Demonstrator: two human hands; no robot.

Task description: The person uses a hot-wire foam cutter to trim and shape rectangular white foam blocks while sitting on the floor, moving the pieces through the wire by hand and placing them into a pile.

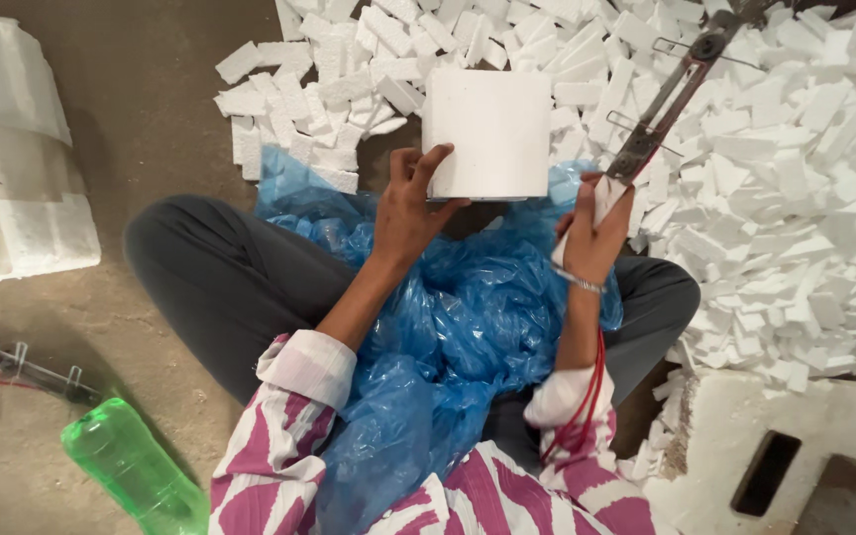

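**Foam block held upright over a blue-sheeted lap**

The left hand [410, 203] grips a white foam block [487, 132] at its lower left corner, fingers [432, 161] curled up over the front face and thumb under the bottom edge. The block stands upright above the knees, its broad flat face turned toward the person; it looks nearly square, so I cannot tell a clear long axis. Its surface is smooth and matte, its edges crisp.

The right hand [591, 233] is closed around the pale wrapped handle of a cutting frame [666, 99], a thin reddish metal bar that slants up and away to the right, its long axis running from the fist toward the far corner. A silver bangle sits on that wrist.

Crinkled, glossy blue plastic sheeting [458, 327] covers the lap. Small rectangular foam offcuts [795, 198] lie heaped on the floor ahead and to the right. A translucent green plastic bottle [131, 471] lies on its side on the dusty concrete floor [141, 99].
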